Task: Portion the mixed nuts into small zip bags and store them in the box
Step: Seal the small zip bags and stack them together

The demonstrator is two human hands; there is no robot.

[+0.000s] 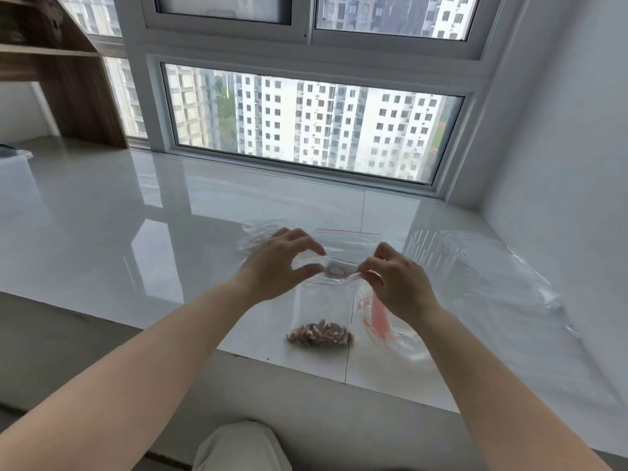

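A small clear zip bag (pixel 321 305) hangs upright over the white sill, with mixed nuts (pixel 320 334) heaped in its bottom. My right hand (pixel 394 283) pinches the bag's top edge at the right. My left hand (pixel 282 263) is at the top left of the bag, thumb and fingers curved around its mouth, which gapes. Whether the left fingers touch the plastic is hard to tell. A few nuts show through the opening.
An empty zip bag with a red strip (pixel 346 236) lies behind the hands. Another bag with red print (pixel 380 321) lies at the right. A clear ribbed plastic cup (pixel 431 256) and crumpled clear plastic (pixel 509 287) sit right. A translucent box (pixel 13 171) stands far left.
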